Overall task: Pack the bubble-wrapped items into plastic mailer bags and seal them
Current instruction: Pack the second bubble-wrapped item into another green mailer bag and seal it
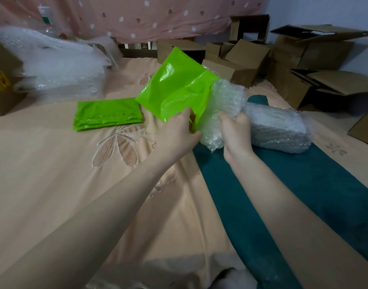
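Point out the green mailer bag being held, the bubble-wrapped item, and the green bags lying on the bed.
held mailer bag [174, 86], head view, glossy front.
bubble-wrapped item [276, 127], head view, its body.
flat green bags [108, 113], head view, top face.

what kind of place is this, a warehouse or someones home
Most likely a home bedroom used for packing orders: the work surface is a peach embroidered bedsheet, with brown cardboard boxes and a stack of clear bubble wrap piled around it.

— What is held above the bed [54, 174]?
— The left hand [174, 132] grips the mouth of a green mailer bag [174, 84]; the right hand [235, 130] clasps a bubble-wrapped item [272, 126] whose loose end touches the bag's opening.
— And nearby?
— A folded green mailer [108, 113], bubble wrap [60, 65] behind, cardboard boxes [304, 59] at right
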